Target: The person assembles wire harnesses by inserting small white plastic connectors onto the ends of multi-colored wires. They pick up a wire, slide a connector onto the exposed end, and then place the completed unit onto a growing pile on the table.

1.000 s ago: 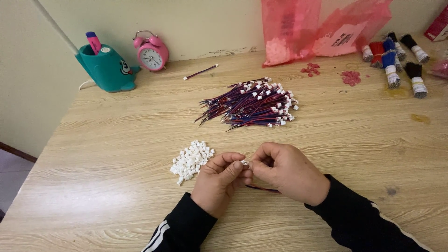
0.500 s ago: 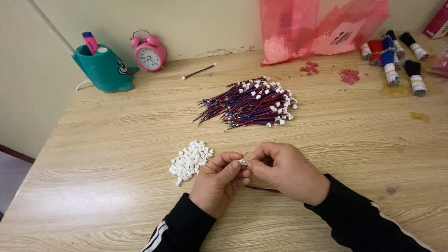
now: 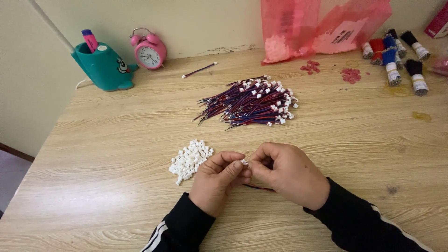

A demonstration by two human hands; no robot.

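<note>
A tiny white connector [image 3: 244, 162] sits pinched between the fingertips of both hands, right where they meet above the wooden table [image 3: 116, 140]. The left hand [image 3: 217, 179] closes on it from the left with thumb and forefinger curled tight; the right hand [image 3: 289, 173] closes on it from the right, fingers bent in around the same small piece. A thin red-and-dark wire [image 3: 259, 187] trails from under the right hand, lying on the table just beneath the knuckles.

Just beside the left hand, up and to its left, lies a small heap of loose white connectors [image 3: 189, 160]. Farther up the table, well apart from the hands, is a spread bundle of red-and-blue wires with white plugs [image 3: 249, 101]. A single wire [image 3: 199, 70] lies near the wall, with a pink alarm clock [image 3: 149, 50] and a teal pen holder [image 3: 103, 67] to its left. Pink plastic bags [image 3: 317, 28] and several brush-like bundles of wire [image 3: 396, 56] stand at the far right.
</note>
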